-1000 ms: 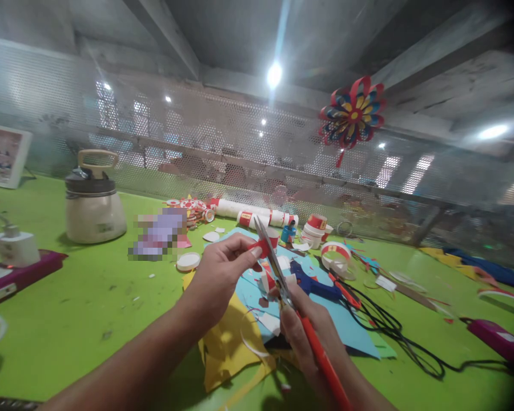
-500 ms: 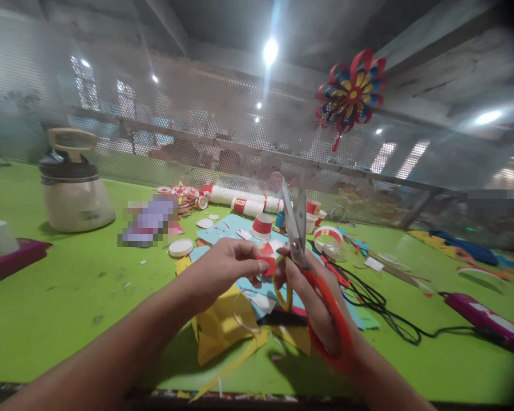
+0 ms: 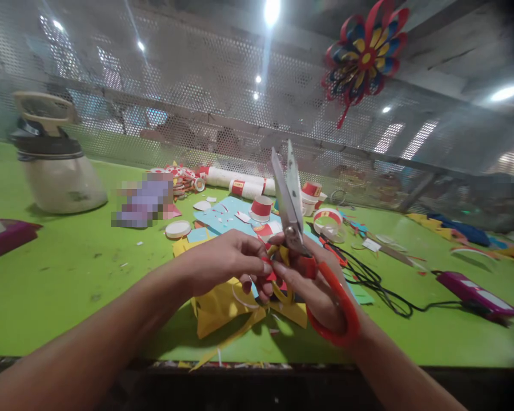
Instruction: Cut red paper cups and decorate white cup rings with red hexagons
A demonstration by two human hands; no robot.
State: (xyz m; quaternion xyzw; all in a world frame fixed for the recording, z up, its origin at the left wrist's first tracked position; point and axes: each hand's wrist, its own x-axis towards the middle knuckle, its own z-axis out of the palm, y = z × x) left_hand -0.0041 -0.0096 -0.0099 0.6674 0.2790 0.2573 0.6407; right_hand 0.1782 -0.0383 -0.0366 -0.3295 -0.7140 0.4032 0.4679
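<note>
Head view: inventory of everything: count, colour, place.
Scissors: one, red-handled, centre
Red scrap: one, red, centre
Yellow loop: one, yellow, centre
Paper sheets: several, yellow and blue, middle
Cups: several, red and white, middle
Tubes: at least two, white and red, rear
Lid: one, white, left
Blurred item: one, purple, left
Power strips: two, purple, either side
Cable: count unclear, black, right
Jug: one, beige, far left
Flower ornament: one, multicoloured, upper right
Mesh screen: one, grey, rear
Table: one, green, beneath
Left hand: one, bare, pinching red scrap
Right hand: one, bare, holding scissors
</note>
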